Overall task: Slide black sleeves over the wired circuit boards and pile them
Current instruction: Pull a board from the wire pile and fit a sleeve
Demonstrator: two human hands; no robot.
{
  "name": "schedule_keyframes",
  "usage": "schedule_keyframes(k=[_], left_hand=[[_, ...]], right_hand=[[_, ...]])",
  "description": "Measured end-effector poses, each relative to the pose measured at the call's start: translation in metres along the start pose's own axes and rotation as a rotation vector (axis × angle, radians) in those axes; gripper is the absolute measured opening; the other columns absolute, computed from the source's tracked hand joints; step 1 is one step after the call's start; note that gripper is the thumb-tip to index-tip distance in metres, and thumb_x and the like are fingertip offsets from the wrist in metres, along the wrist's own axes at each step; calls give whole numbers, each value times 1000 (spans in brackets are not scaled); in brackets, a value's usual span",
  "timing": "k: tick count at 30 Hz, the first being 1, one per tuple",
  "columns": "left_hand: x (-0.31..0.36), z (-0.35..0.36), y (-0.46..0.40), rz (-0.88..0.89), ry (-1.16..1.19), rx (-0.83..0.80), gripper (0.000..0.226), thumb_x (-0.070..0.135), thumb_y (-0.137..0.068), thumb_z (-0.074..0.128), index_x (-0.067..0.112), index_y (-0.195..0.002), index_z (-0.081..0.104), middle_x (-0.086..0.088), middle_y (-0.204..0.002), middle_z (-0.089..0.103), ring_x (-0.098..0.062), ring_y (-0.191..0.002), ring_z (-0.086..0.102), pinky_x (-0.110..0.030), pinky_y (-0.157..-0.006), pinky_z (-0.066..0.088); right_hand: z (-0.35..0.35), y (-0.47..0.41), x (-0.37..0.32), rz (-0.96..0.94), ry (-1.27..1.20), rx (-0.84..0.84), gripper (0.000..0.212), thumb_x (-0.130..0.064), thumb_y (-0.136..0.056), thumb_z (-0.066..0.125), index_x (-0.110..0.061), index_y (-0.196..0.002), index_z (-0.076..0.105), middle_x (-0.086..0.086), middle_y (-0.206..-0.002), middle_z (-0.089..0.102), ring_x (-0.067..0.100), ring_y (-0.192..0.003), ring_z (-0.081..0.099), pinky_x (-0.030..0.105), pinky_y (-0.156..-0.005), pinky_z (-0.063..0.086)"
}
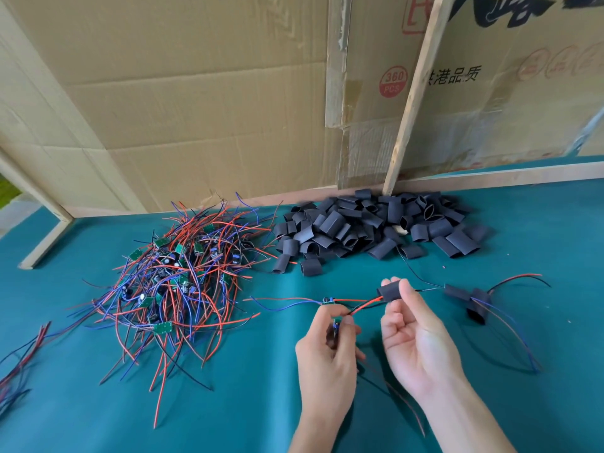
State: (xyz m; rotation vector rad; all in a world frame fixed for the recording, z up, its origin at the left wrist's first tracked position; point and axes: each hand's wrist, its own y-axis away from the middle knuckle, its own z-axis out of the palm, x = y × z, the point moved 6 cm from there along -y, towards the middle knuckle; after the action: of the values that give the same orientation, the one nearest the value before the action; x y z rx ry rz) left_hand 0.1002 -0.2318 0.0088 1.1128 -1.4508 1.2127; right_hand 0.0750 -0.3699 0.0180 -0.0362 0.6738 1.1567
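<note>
On the teal counter (539, 230), a tangled heap of wired circuit boards (176, 273) lies far left, a pile of black sleeves (376, 227) sits far centre against the cardboard wall (202, 103), and two finished sleeved boards (470, 299) lie to the right, near the hands. The left hand (327, 354) pinches a small circuit board (335, 326) in curled fingers (348, 321), its red and black wires (366, 305) running right. They run into a black sleeve (390, 291) pinched by the right hand (415, 335), just right of the board.

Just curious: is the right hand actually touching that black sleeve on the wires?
Touching. The head view shows the right hand pinching the black sleeve between thumb and fingertips.
</note>
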Motion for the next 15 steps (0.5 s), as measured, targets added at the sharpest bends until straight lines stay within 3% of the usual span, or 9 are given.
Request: schedule_keyframes(k=[3, 8, 11, 15], left_hand=[[-1, 1, 0, 8, 18, -18, 12, 19, -101, 60, 28, -95, 64, 2, -77, 73, -19, -52, 67, -25, -51, 53], [-2, -1, -1, 29, 83, -6, 16, 17, -92, 67, 32, -97, 67, 4, -79, 71, -15, -67, 71, -27, -57, 60], [-3, 2, -1, 21, 83, -49, 33, 12, -88, 55, 37, -106, 66, 9, -97, 75, -16, -85, 75, -37, -72, 64], [-3, 5, -1, 67, -51, -107, 54, -2, -92, 41, 37, -120, 65, 13, -108, 74, -10, -90, 76, -34, -80, 62]], right_hand=[[0, -1, -2, -22, 92, -42, 26, -17, -74, 79, -11, -98, 72, 4, -94, 74, 4, -57, 57, 14, -49, 47], [-1, -1, -1, -196, 563, -50, 26, -12, -68, 88, -7, -92, 79, 16, -76, 70, 17, -58, 52, 23, -57, 49], [-4, -2, -1, -234, 597, -35, 15, -3, -77, 85, -8, -89, 79, 13, -72, 71, 18, -58, 53, 26, -59, 48], [-6, -2, -2, -239, 568, -18, 8, -3, -78, 84, -8, -83, 79, 10, -71, 71, 16, -58, 55, 24, -55, 46]])
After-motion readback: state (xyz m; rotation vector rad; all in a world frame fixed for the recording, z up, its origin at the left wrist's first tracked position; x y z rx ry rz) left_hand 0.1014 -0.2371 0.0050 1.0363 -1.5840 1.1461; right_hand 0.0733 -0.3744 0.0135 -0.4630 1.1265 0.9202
